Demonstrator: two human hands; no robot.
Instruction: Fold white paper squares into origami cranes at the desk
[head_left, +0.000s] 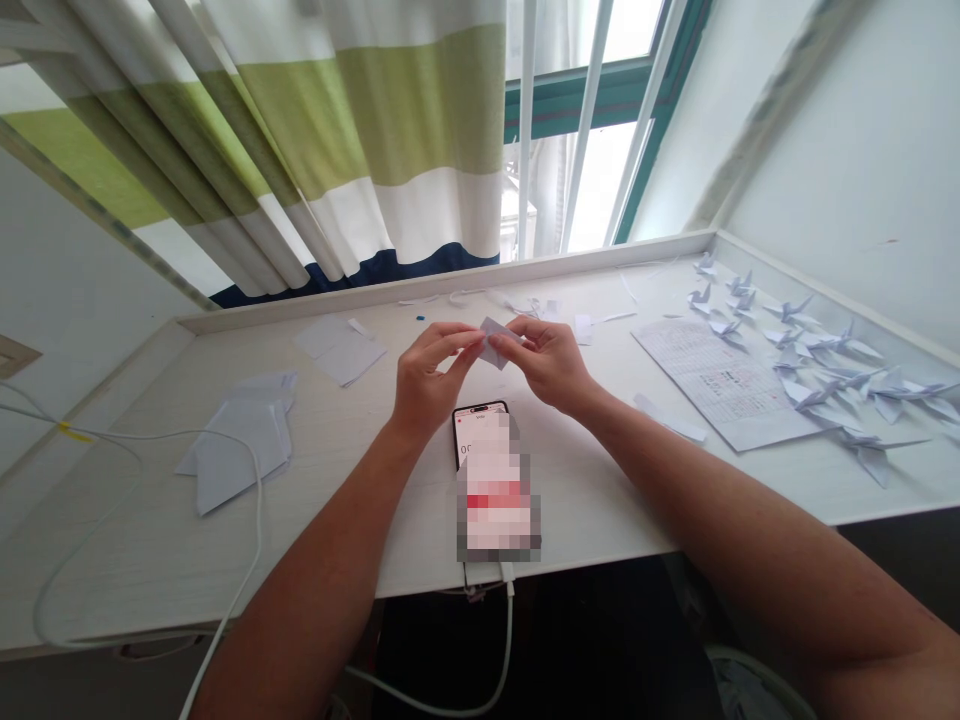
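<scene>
A small folded piece of white paper (pixel 493 338) is held up above the desk between both hands. My left hand (pixel 431 370) pinches its left edge with thumb and forefinger. On the other side, my right hand (pixel 551 362) grips it, the thumb lying across its face. The paper looks diamond-shaped from here, and its finer creases are too small to make out. Below the hands lies a phone (pixel 480 410) with a lit screen, partly blurred out, with a cable plugged into its lower end.
Several folded paper cranes (pixel 817 345) crowd the right side beside a printed sheet (pixel 724 385). White paper sheets (pixel 247 435) and more paper (pixel 341 350) lie at left. Paper scraps (pixel 551 310) are scattered at the back. A white cable (pixel 259 500) crosses the left. A curtain (pixel 360 120) hangs behind.
</scene>
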